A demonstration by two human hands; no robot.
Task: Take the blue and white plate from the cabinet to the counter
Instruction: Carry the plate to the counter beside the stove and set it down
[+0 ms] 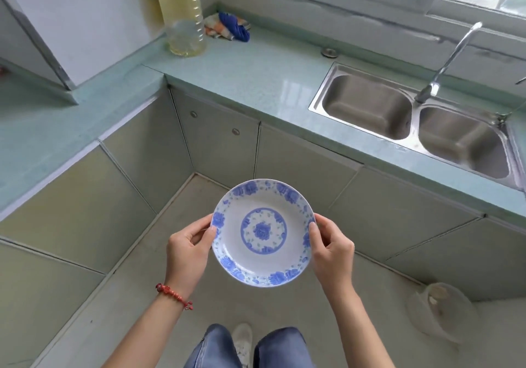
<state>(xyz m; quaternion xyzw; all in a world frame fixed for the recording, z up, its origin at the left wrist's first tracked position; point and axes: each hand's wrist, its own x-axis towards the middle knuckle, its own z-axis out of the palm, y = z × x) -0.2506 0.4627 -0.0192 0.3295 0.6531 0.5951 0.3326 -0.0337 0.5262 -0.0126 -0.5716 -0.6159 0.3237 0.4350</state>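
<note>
Both hands, left hand [186, 249] and right hand [331, 249], hold the plate [263, 232] by its rim in a firm grip, mid-carry; next, lowering onto the counter [256, 82].

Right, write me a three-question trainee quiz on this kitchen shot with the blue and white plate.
1. True or false: the round blue and white floral plate already rests on the pale green counter.
2. Which grips the plate's rim? A) left hand only B) right hand only C) both hands
3. Fill in: the tall clear plastic bottle of yellowish liquid stands on the counter beside a crumpled ____.

Key
1. False: it is held in the air over the floor, in front of the closed lower cabinet doors.
2. C: one hand at each side of the rim.
3. Cloth, near the wall, left of the steel double sink.
</note>
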